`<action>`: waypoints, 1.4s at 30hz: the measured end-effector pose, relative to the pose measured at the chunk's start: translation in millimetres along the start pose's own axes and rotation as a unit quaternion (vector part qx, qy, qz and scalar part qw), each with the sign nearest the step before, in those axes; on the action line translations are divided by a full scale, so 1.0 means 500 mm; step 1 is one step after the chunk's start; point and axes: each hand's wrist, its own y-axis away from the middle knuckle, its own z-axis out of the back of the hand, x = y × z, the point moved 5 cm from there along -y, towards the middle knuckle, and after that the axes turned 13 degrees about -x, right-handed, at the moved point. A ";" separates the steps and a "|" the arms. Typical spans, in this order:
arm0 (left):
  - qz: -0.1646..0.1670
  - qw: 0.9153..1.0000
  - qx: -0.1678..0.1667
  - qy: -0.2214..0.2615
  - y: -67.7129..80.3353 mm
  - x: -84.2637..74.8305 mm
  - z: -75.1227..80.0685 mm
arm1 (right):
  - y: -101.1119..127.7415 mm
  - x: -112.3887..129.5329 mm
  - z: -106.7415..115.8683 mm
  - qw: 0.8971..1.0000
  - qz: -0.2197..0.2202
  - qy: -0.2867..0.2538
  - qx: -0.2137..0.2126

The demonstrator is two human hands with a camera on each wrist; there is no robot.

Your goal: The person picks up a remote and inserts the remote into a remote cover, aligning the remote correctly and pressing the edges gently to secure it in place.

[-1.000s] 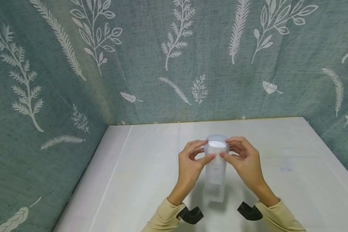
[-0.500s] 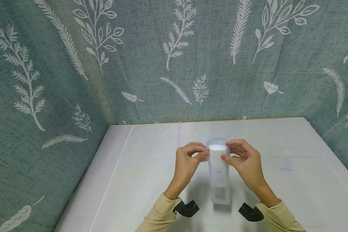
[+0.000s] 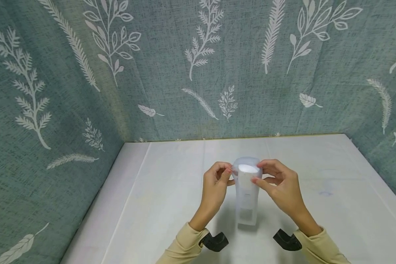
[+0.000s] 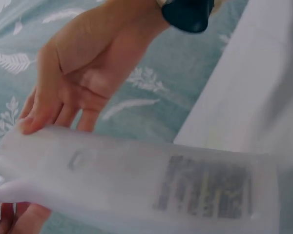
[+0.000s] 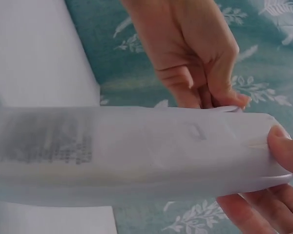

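Observation:
A long white box (image 3: 247, 183) sits inside a frosted, see-through plastic bag (image 3: 245, 161), held up over the table by both hands. Blurred dark print shows through the plastic near its lower end. My left hand (image 3: 214, 187) pinches the bag's left edge at the top between thumb and finger, and the right wrist view shows this edge drawn out from the box. On the other side my right hand (image 3: 283, 187) grips the top right corner, its thumb (image 4: 34, 122) pressed on the front face and the other fingers behind.
A white table (image 3: 161, 190) lies below, with a shadow under the box. Green cloth (image 3: 171, 106) with white leaf prints hangs along the back and sides. Each wrist carries a black mount (image 3: 214, 242).
The left thumb has come off the box's front and now pinches the bag's left edge, pulling it outward. The right hand keeps its grip. The lower end swung right, then back left and up.

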 end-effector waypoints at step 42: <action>-0.097 0.994 0.015 0.055 0.019 -0.035 -0.015 | -0.003 0.000 -0.001 0.997 0.072 0.022 -0.030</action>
